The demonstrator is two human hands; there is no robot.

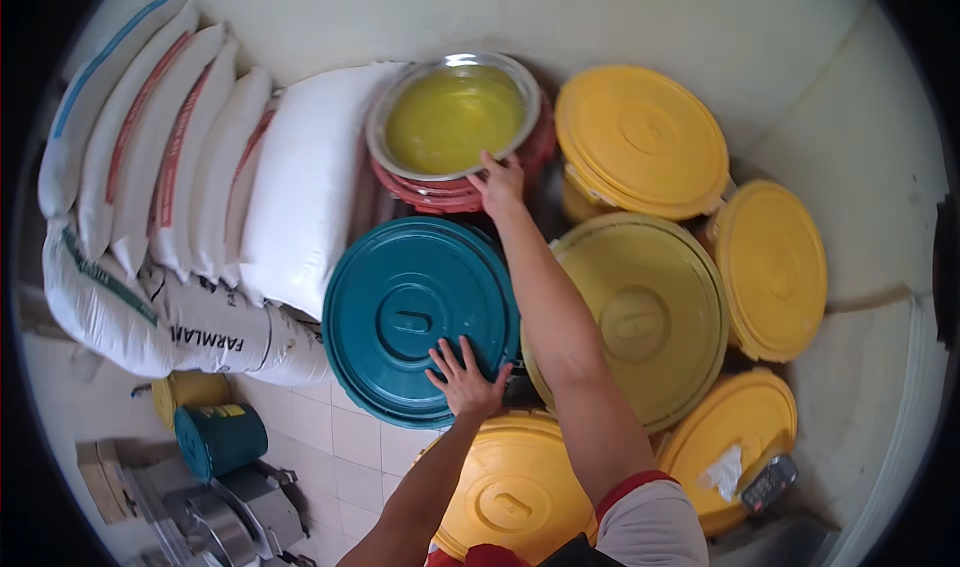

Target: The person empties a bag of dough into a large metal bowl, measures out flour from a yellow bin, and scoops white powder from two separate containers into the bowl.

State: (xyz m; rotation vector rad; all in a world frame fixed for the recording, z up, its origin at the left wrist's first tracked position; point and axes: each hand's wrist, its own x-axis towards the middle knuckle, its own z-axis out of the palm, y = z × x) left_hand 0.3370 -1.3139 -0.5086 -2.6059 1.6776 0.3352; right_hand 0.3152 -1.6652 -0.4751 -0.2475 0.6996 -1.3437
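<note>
The rim of a wide, round, silver metal basin (377, 132) is clasped at its near right edge by the right hand (502, 182), with one finger laid over the inside and the thumb outside. The basin's mouth is turned upward; being round, it shows no single long axis. It is seated on a red round lid (432, 201), beyond a teal round plastic lid (410, 277). Inside it a yellow-green layer (455, 122) is seen; whether liquid or a nested bowl cannot be told. The left hand (468, 385) is rested on the teal lid's near right part, fingers spread apart, nothing grasped.

To the right, an olive-yellow round lid (640, 267) is placed beside the teal one. Contents are hidden beneath both. A bright yellow round lid (640, 132) is set behind. On the left, white bulging sacks (305, 182) are stacked.
</note>
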